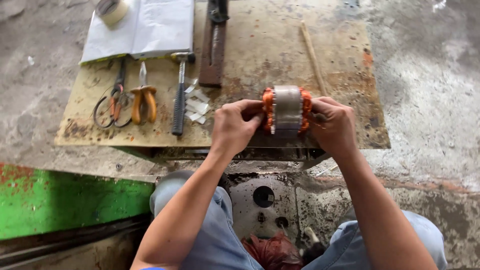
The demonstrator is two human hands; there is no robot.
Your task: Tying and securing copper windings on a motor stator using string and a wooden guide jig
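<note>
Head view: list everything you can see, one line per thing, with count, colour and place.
Motor stator: one, grey core with orange windings, held between both hands.
Board: one, tan and stained, under the tools.
Hammer: one, dark handle, board centre-left.
Pliers: one, orange handles, left of hammer.
Scissors: one, dark, far left.
Tape roll: one, pale, top left.
White sheets: folded, top left.
Stick: one, wooden, top right.
Left hand: grip on stator.
Right hand: grip on stator.

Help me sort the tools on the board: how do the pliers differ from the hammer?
The pliers have orange grips and two splayed handles; the hammer has one straight dark handle. The pliers are shorter, the hammer clearly longer. The pliers taper to a thin nose; the hammer ends in a blunt metal head. Both lie flat on the board, handles towards the person, untouched by either hand.
</note>
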